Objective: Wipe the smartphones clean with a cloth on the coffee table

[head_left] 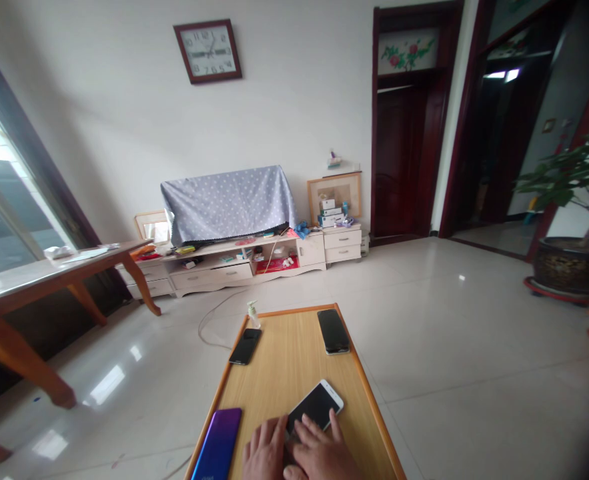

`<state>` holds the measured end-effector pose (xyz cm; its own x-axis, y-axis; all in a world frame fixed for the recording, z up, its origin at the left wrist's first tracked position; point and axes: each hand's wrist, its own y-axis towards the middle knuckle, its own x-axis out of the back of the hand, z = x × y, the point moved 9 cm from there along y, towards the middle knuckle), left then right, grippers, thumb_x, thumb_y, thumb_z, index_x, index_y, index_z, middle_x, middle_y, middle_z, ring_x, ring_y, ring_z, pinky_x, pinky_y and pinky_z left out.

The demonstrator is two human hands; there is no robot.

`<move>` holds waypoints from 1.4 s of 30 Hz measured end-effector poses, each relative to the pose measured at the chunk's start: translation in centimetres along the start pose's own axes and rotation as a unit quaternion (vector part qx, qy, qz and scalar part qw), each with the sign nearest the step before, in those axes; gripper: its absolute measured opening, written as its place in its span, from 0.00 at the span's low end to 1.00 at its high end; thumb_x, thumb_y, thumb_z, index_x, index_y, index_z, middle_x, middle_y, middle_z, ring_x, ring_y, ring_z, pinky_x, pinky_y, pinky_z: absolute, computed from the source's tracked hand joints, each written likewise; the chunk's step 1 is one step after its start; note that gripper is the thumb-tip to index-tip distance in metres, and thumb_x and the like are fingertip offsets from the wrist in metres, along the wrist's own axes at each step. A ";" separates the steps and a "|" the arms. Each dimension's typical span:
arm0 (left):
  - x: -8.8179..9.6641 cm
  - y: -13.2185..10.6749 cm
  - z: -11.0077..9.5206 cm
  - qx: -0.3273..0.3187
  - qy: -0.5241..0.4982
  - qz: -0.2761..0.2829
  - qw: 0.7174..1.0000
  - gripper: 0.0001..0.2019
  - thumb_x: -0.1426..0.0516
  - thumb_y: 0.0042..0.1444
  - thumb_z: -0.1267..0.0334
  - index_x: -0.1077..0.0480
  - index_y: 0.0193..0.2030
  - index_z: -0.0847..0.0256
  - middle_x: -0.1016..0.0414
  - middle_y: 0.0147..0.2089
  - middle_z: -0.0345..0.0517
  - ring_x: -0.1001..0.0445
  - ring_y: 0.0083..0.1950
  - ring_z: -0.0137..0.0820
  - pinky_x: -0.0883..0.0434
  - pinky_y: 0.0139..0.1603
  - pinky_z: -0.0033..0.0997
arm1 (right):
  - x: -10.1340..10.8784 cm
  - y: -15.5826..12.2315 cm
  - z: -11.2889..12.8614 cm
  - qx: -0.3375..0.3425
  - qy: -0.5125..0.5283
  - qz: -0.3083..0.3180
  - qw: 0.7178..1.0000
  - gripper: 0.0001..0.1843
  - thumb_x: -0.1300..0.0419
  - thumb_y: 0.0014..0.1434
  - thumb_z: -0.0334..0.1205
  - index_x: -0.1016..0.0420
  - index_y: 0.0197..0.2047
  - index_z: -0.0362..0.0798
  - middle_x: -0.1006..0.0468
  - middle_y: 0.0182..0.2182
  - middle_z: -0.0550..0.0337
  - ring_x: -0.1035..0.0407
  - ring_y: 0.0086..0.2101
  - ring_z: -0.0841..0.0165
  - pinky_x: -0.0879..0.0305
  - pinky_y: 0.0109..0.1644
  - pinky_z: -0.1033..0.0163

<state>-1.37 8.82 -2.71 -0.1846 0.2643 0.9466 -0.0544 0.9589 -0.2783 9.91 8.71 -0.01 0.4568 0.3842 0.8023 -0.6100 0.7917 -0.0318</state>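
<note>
My left hand [267,450] and my right hand [321,450] are at the near end of a low wooden table [294,353] with an orange edge. The fingers of my right hand lie over the lower end of a white smartphone [315,405]. My left hand sits beside that end, its fingertips touching or almost touching the phone. A purple-blue smartphone [217,445] lies to the left of my left hand. Farther off are a black smartphone [245,347] and a dark smartphone [333,331]. A small pump bottle [253,313] stands at the far edge.
A tiled floor [474,347] surrounds the low table, and a thin cable [209,327] lies on it. A long wooden table [49,280] stands at the left. A cream TV cabinet [244,273] stands at the back, and a potted plant [574,260] at the right.
</note>
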 end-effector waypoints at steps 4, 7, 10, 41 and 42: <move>0.0 0.1 0.0 0.004 0.006 0.002 1.000 0.38 0.49 0.49 0.59 0.46 0.70 0.51 0.41 0.70 0.44 0.43 0.68 0.40 0.43 0.65 0.39 | 0.4 0.0 0.0 0.001 0.003 -0.010 1.000 0.21 0.51 0.68 0.54 0.31 0.61 0.63 0.36 0.65 0.56 0.46 0.65 0.52 0.74 0.64 0.25; 0.4 -0.1 -0.5 0.002 0.004 -0.017 1.000 0.37 0.49 0.51 0.52 0.44 0.70 0.52 0.39 0.69 0.47 0.42 0.67 0.42 0.42 0.65 0.40 | 2.1 -0.5 -0.7 -0.021 -0.009 -0.045 0.999 0.20 0.53 0.70 0.52 0.30 0.60 0.62 0.35 0.64 0.56 0.46 0.65 0.54 0.73 0.66 0.27; 0.7 -0.3 -0.7 0.000 0.002 -0.025 1.000 0.37 0.49 0.51 0.49 0.44 0.69 0.52 0.39 0.69 0.48 0.42 0.68 0.44 0.42 0.64 0.41 | 2.7 -0.7 -1.2 -0.037 -0.019 -0.055 0.998 0.20 0.53 0.70 0.51 0.29 0.59 0.60 0.35 0.64 0.54 0.48 0.66 0.54 0.70 0.66 0.28; 0.6 -0.3 -0.7 0.007 0.003 -0.010 1.000 0.38 0.47 0.49 0.55 0.44 0.70 0.52 0.40 0.70 0.47 0.42 0.68 0.43 0.43 0.64 0.40 | 2.0 -0.6 -0.4 -0.014 -0.010 -0.036 0.999 0.21 0.54 0.70 0.51 0.31 0.62 0.61 0.35 0.64 0.55 0.46 0.65 0.53 0.70 0.65 0.26; 0.7 -0.4 -0.8 0.007 0.000 -0.014 1.000 0.38 0.47 0.49 0.54 0.44 0.70 0.53 0.40 0.69 0.48 0.43 0.68 0.44 0.43 0.64 0.41 | 2.5 -0.8 -0.5 -0.025 -0.013 -0.042 0.999 0.21 0.55 0.71 0.50 0.31 0.61 0.61 0.34 0.64 0.55 0.46 0.65 0.53 0.69 0.65 0.26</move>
<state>-0.68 8.70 -1.78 -0.1832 0.2369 0.9541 -0.0727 0.9646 -0.2534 11.88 9.32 1.69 0.4868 0.3034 0.8191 -0.5370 0.8435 0.0067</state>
